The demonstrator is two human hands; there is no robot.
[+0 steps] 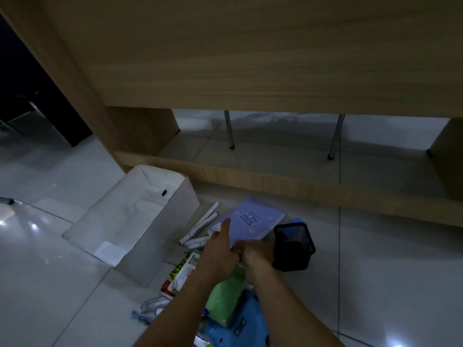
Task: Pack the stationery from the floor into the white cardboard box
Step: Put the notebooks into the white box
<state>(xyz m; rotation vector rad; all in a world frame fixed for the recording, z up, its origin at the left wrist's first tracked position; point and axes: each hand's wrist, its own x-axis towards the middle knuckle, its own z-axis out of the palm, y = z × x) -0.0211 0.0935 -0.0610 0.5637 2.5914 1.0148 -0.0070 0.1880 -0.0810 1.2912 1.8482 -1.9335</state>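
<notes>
Head cam: left hand fingers extended on notebook; right hand fingers unclear, black pen holder beside.

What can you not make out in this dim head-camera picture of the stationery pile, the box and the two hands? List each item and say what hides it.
- Right hand: what it grips, if anything; its curled fingers and the left hand cover the spot.
- Blue item: cut off by the bottom edge.
- Purple notebook: cover print too small and dim to read.
- White cardboard box: its near inside corner is behind its own wall.
- Black pen holder: contents too dark.
</notes>
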